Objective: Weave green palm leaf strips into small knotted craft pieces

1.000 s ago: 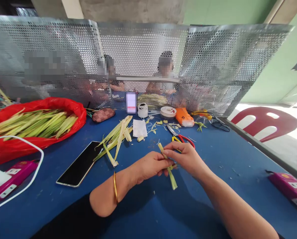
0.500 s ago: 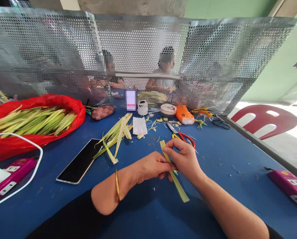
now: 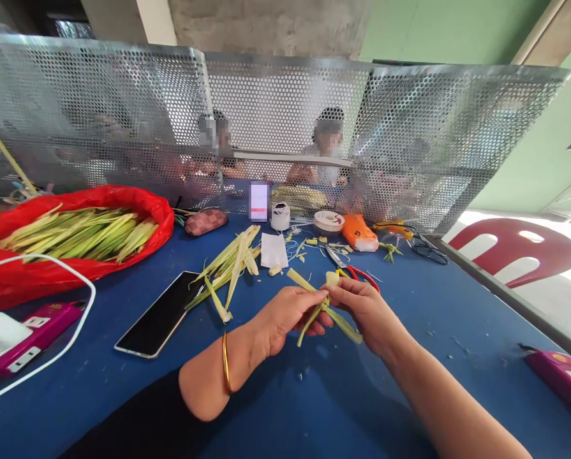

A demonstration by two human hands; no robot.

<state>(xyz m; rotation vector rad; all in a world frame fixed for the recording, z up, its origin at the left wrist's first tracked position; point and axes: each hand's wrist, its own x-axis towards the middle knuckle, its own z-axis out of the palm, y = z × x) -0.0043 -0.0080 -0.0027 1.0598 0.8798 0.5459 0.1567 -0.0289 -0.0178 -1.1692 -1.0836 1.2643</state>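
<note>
Between my two hands are folded corn husk strips (image 3: 341,324), pale green, crossing one another with their ends sticking out several ways. My left hand (image 3: 292,317) pinches the crossing from the left, thumb on top, the other fingers curled beneath. From the right, my right hand (image 3: 360,306) pinches the same strips with thumb and forefinger; a pale folded end stands up above its fingertips. Just beyond that hand lie red-handled scissors (image 3: 362,275), partly hidden by it. A small pile of husks (image 3: 232,261) lies ahead of my left hand, one end over a dark phone (image 3: 158,315).
A red bag (image 3: 163,217) full of husks stands at left beside a purple power strip (image 3: 41,335) with a white cable. Toward the perforated metal screen (image 3: 285,95) are a string spool (image 3: 280,217), tape roll (image 3: 328,221) and orange tissue pack (image 3: 359,232). People sit behind the screen.
The long strip that slanted through my hands is now crossed and folded with other ends showing. My right fingers have moved lower, to the crossing. The view has tilted up slightly.
</note>
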